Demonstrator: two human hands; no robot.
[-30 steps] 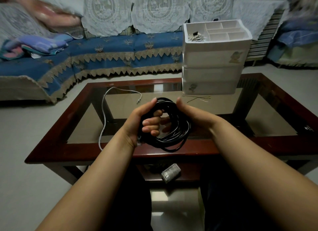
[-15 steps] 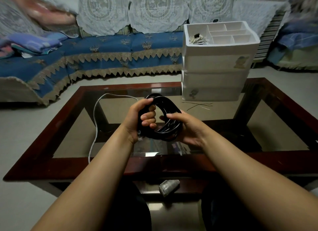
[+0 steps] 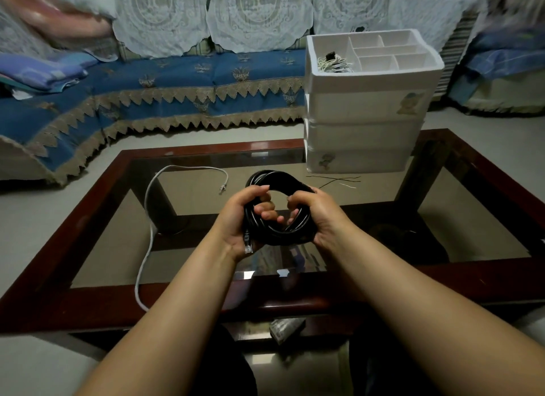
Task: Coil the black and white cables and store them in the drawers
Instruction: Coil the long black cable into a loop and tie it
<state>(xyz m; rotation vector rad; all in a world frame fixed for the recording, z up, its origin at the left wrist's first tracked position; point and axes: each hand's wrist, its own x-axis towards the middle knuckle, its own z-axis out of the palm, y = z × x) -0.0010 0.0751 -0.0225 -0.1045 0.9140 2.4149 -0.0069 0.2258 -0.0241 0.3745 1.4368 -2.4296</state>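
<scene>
Gripping black coil (image 3: 277, 215) with both hands above tabletop (image 3: 88, 295), near front-centre. Left hand (image 3: 236, 218) wrapped round left side of loop, fingers (image 3: 262, 208) curled through the hole; connector end poking out under left palm. Right hand (image 3: 321, 215) wrapped round right side, fingertips hooked inward through the same hole. Fingers curled tight on both sides, none spread.

White cable (image 3: 149, 233) uncoiled: running from front tabletop edge up left side, arcing across, plug end lying left of coil. Drawers (image 3: 362, 124) at far right of tabletop, all fronts appearing closed; open tray on top holding a small bundle of ties in its left compartment. A few loose ties (image 3: 333, 181) on glass just in front of drawers.

Judged step: squaring up finished black coil before binding or stowing.

Doing it well:
- Keep turns stacked flat, no crossing; squeeze evenly both sides so loop stays round.
- Tuck loose connector end along the bundle, not dangling.
- Hold one-handed before releasing the other, else turns likely spring apart.
- Probably bind with a tie from glass before reaching for a drawer.
- Check coil width against drawer opening; tighten loop if too wide.

Risk: stiff cable unwinding once grip loosens.
</scene>
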